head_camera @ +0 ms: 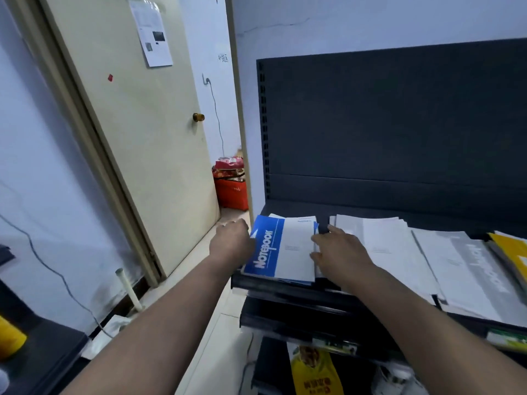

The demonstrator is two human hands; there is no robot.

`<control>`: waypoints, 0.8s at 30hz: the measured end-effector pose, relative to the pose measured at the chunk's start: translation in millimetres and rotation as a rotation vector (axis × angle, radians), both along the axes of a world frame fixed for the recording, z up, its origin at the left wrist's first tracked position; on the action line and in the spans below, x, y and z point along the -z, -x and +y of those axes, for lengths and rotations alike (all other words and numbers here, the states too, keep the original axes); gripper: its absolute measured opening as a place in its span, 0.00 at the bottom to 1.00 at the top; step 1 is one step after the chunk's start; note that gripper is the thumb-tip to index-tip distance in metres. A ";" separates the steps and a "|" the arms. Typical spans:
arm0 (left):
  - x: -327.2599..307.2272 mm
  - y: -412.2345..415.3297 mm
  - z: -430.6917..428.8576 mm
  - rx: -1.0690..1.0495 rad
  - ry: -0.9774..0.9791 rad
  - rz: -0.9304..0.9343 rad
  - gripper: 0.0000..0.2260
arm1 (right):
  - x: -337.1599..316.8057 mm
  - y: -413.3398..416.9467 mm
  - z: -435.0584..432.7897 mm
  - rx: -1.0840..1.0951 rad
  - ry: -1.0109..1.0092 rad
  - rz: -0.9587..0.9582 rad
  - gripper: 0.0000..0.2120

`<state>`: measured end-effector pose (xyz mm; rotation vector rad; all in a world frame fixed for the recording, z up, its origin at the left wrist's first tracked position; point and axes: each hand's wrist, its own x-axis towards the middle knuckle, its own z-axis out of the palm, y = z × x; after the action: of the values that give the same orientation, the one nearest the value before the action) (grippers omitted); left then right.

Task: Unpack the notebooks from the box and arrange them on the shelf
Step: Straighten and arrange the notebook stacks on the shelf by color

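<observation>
Squarely at the shelf's [285, 290] left end: one blue notebook pile [281, 249] between two hands.
The left hand [232, 242] meets its left edge, fingers hidden, grip unclear; the right hand [339, 252] presses its right edge, fingers spread. Rightward lie two grey-white piles [393, 246] and one yellow pile [510, 249].

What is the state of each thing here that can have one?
Blue notebooks, stacked flat at the left end of the shelf, between both hands.
Grey notebooks, flat on the shelf, overlapping in a row.
Yellow notebooks, at the right edge, partly out of view.
Left hand, against the blue stack's left edge, fingers hidden.
Right hand, fingers straight, touching the stack's right edge.
</observation>
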<state>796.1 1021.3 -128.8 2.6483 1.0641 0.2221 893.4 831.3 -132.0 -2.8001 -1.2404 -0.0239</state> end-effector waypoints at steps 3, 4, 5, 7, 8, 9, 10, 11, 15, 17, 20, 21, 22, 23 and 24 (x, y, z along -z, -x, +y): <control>4.6 -7.7 24.7 0.040 0.068 0.048 0.21 | 6.2 0.6 22.6 0.083 0.141 0.037 0.21; 5.3 -9.6 28.8 0.052 0.093 0.064 0.22 | 7.1 1.1 26.8 0.106 0.179 0.050 0.22; 6.2 -11.8 33.5 0.062 0.123 0.078 0.22 | 8.0 1.1 31.4 0.128 0.201 0.067 0.22; 7.5 -15.0 40.4 0.078 0.179 0.098 0.22 | 9.5 0.0 40.1 0.143 0.232 0.086 0.22; 7.7 -16.0 43.0 0.087 0.198 0.102 0.21 | 10.2 -0.3 44.1 0.143 0.235 0.087 0.21; 7.8 -16.4 44.5 0.094 0.214 0.103 0.20 | 11.6 -0.8 47.6 0.149 0.218 0.096 0.21; 7.6 -16.5 46.5 0.098 0.233 0.102 0.19 | 13.4 -1.3 51.7 0.154 0.193 0.108 0.21; 7.5 -16.6 48.5 0.096 0.261 0.099 0.18 | 16.2 -1.8 55.9 0.153 0.166 0.119 0.20; 8.8 -18.5 55.3 0.064 0.416 0.054 0.17 | 22.9 -1.9 71.8 0.094 0.122 0.140 0.19; 12.6 -19.9 59.1 0.050 0.462 0.044 0.14 | 24.3 -1.4 76.6 0.083 0.102 0.142 0.21; 17.3 -22.9 62.1 0.039 0.508 0.038 0.13 | 24.4 -1.0 76.8 0.146 0.090 0.121 0.25; 18.9 -25.0 62.5 0.031 0.539 0.030 0.13 | 24.6 -1.5 76.1 0.163 0.086 0.128 0.26; 19.4 -26.6 62.0 0.019 0.577 0.019 0.14 | 24.5 -1.7 75.7 0.169 0.078 0.148 0.25; 19.4 -28.2 61.6 0.005 0.619 0.005 0.14 | 23.9 -1.5 75.9 0.164 0.058 0.175 0.25; 18.8 -29.0 61.1 -0.007 0.652 -0.011 0.14 | 22.6 -0.6 76.5 0.152 0.031 0.207 0.24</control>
<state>825.2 1082.4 -147.6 2.0533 0.9388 -0.0994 894.0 907.9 -154.5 -2.8289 -0.9890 0.2710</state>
